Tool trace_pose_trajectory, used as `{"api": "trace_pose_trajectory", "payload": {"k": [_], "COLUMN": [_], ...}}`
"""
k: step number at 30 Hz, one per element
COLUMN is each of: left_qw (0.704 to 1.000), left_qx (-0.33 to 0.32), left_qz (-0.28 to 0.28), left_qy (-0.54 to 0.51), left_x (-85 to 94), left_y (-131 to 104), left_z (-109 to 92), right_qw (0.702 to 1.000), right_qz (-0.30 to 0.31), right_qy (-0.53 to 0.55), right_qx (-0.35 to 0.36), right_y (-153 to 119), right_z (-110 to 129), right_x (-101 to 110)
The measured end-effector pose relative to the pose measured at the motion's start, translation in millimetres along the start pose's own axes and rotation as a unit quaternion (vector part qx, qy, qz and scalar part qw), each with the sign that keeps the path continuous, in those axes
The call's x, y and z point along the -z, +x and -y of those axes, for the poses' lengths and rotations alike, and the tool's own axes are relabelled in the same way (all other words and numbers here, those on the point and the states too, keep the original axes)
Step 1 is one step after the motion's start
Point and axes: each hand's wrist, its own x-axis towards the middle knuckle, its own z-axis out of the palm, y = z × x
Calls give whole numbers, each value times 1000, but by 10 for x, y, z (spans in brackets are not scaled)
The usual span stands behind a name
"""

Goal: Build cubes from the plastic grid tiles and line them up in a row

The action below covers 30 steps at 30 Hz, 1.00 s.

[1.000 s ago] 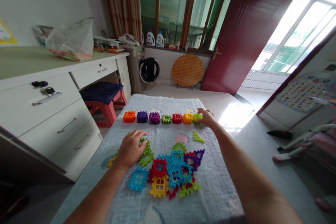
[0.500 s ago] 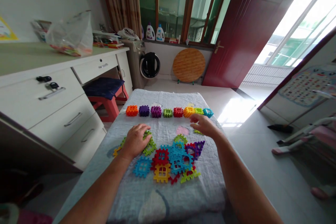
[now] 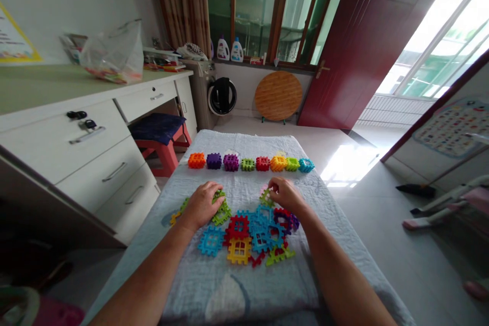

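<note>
My left hand [image 3: 203, 205] is closed on green lattice pieces [image 3: 221, 210] at the left of the pile. My right hand [image 3: 283, 193] has its fingers bent down onto a green piece [image 3: 266, 196] above the blue ones. Between my forearms lie flat toothed pieces: a blue square [image 3: 211, 241], a yellow square [image 3: 239, 250], a red square [image 3: 239, 226], overlapping blue pieces [image 3: 261, 239] and purple ones partly under my right wrist. Farther back, a row of small cubes runs from orange [image 3: 196, 160] through purple, green, red [image 3: 263, 163] and yellow to blue [image 3: 306, 165].
A pale cloth [image 3: 229, 290] covers the table. Beyond it stand a red stool [image 3: 164, 155] with a dark top, a white desk [image 3: 95, 163] at left, a washing machine [image 3: 200, 97] and a round wooden board [image 3: 278, 96] against the wall.
My right hand has moved left and nearer, from the yellow and green cubes to the green piece above the pile. My left hand stays on its green pieces. The view has shifted slightly.
</note>
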Motion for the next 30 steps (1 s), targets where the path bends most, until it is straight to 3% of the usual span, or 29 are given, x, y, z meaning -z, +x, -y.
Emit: {"api": "trace_pose_trajectory", "payload": {"k": [4, 7, 13, 19, 21, 25, 30], "left_qw": [1000, 1000, 999, 996, 994, 997, 999], "left_qx": [3, -4, 7, 27, 34, 40, 25], "left_qz": [5, -5, -29, -65, -69, -33, 32], "left_qy": [-14, -28, -15, 62, 75, 57, -24], "left_x": [8, 13, 45, 88, 99, 157, 333], "left_y": [-1, 8, 20, 31, 35, 37, 10], "left_z": [-27, -54, -45, 130, 194, 251, 161], "right_qw": [985, 974, 994, 994, 997, 997, 997], "right_qz": [-174, -219, -81, -100, -64, 21, 22], "right_qy": [-7, -43, -20, 14, -15, -64, -64], "right_qx": [5, 32, 76, 44, 40, 29, 23], "right_y": [43, 67, 35, 5, 2, -2, 7], "right_z": [-50, -63, -35, -158, -198, -227, -240], "right_x": [-31, -74, -96, -26, -44, -115, -155]}}
